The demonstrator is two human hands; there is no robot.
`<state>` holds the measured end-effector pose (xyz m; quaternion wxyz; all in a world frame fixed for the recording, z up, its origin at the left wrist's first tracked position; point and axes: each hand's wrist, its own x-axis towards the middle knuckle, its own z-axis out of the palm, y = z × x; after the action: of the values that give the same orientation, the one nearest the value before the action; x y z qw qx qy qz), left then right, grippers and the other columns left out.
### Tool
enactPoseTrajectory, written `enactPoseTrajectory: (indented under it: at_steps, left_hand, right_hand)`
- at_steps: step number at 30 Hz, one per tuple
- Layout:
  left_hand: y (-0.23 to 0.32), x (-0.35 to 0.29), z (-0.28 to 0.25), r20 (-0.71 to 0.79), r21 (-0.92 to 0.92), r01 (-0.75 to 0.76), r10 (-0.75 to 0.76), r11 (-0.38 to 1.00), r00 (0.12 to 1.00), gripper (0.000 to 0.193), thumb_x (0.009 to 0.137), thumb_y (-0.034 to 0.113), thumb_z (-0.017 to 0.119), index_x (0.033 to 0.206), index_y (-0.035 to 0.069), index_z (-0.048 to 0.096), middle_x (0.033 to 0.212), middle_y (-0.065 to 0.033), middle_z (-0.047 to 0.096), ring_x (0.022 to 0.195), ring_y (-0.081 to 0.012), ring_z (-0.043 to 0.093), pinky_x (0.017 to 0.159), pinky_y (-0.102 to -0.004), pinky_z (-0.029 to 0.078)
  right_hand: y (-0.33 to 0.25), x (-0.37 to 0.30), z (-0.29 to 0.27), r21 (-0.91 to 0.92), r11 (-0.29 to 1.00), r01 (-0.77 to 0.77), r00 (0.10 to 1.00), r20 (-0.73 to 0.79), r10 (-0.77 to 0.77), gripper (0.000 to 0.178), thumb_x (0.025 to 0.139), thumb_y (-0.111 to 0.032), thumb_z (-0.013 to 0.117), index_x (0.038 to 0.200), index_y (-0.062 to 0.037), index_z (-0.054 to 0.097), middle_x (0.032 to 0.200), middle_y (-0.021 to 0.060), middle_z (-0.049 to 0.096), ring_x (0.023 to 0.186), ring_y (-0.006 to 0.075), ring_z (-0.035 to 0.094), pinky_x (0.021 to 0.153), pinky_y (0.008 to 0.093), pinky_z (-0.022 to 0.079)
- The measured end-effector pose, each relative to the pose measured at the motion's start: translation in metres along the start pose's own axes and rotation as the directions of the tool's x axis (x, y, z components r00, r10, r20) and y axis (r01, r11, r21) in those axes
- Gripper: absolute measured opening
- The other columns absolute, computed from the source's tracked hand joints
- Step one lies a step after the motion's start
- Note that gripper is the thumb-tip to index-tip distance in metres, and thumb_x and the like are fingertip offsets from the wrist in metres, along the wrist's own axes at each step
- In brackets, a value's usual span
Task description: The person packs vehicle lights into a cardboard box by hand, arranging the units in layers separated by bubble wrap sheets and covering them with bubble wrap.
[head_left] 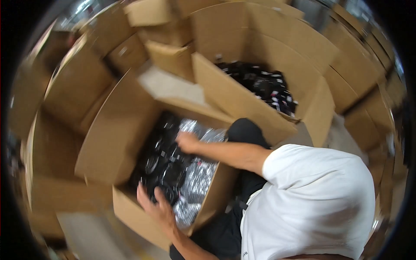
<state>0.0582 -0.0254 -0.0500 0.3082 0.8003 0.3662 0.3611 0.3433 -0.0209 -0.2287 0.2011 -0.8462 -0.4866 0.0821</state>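
Observation:
My right hand [187,142] reaches into an open cardboard box [145,227], its fingers curled closed over the contents. What it holds, if anything, is hidden and slightly blurred. Lower in the view, my left hand [157,210] is at the box's near-left end with its fingers spread, close to the shiny black items [172,173]. These items look wrapped in clear plastic and lie packed together; I cannot tell their kind. Silvery bubble wrap [196,184] runs along the side of the box nearest my body, and my right hand is by its edge.
A larger open carton [255,106] beyond the box holds many small black pieces with white tags. More cardboard boxes [82,84] crowd the left, back and right. The box's tall flap [117,134] stands up on the left. My dark-trousered leg [247,134] presses near the box.

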Motion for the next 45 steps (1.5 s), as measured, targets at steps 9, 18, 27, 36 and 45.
enactPoseTrajectory:
  at_steps: [9, 18, 27, 36, 45]
  left_hand:
    - [-0.066, -0.041, 0.046, 0.619, -0.055, 0.223, -0.142, 0.973, 0.772, 0.043, 0.094, 0.009, 0.066, 0.133, -0.006, 0.053, 0.115, -0.0184, 0.065, 0.099, -0.0243, 0.064, 0.088, -0.0337, 0.051]
    - [0.005, -0.074, 0.075, 0.876, 0.153, 0.336, -0.285, 0.929, 0.39, 0.039, 0.09, 0.016, 0.072, 0.122, -0.005, 0.062, 0.1, -0.0157, 0.072, 0.091, -0.022, 0.068, 0.082, -0.0345, 0.052]
    - [0.022, -0.083, 0.08, 0.819, 0.201, 0.337, -0.347, 0.92, 0.457, 0.042, 0.094, 0.023, 0.07, 0.122, -0.006, 0.058, 0.104, -0.0212, 0.067, 0.087, -0.0277, 0.064, 0.076, -0.0401, 0.053]
    - [-0.002, -0.085, 0.076, 0.782, 0.218, 0.351, -0.378, 0.911, 0.495, 0.033, 0.089, 0.014, 0.072, 0.116, -0.004, 0.064, 0.1, -0.0161, 0.071, 0.092, -0.0232, 0.068, 0.083, -0.0347, 0.052]
    - [0.014, -0.072, 0.083, 0.776, 0.376, 0.155, -0.402, 0.914, 0.487, 0.05, 0.087, 0.039, 0.071, 0.122, 0.003, 0.065, 0.115, -0.0201, 0.068, 0.106, -0.0366, 0.065, 0.093, -0.0403, 0.05]
  right_hand:
    - [-0.07, 0.04, -0.164, 0.114, 0.8, 0.589, 0.804, -0.186, -0.565, 0.028, 0.078, -0.027, 0.071, 0.091, -0.0023, 0.07, 0.099, 0.0191, 0.067, 0.1, 0.0378, 0.065, 0.082, 0.0502, 0.053]
    - [0.239, 0.023, -0.377, 0.009, 0.874, 0.485, 0.873, -0.061, -0.484, 0.043, 0.089, -0.037, 0.058, 0.085, 0.0045, 0.068, 0.08, 0.0248, 0.066, 0.077, 0.0366, 0.066, 0.069, 0.0498, 0.05]
    - [0.448, -0.14, -0.25, -0.573, 0.81, -0.124, 0.655, 0.566, 0.501, 0.048, 0.077, -0.039, 0.082, 0.106, -0.0025, 0.074, 0.106, 0.0189, 0.072, 0.106, 0.0369, 0.067, 0.091, 0.0451, 0.053]
    - [0.478, -0.155, -0.194, -0.51, 0.838, -0.193, 0.849, 0.342, 0.403, 0.068, 0.063, -0.032, 0.09, 0.113, 0.0007, 0.057, 0.13, 0.0231, 0.052, 0.105, 0.0377, 0.065, 0.083, 0.0456, 0.057]
    - [0.523, -0.183, -0.143, -0.516, 0.821, -0.244, 0.937, 0.092, 0.336, 0.019, 0.077, -0.006, 0.063, 0.095, -0.0003, 0.066, 0.113, 0.0199, 0.06, 0.093, 0.0377, 0.066, 0.081, 0.0445, 0.055]
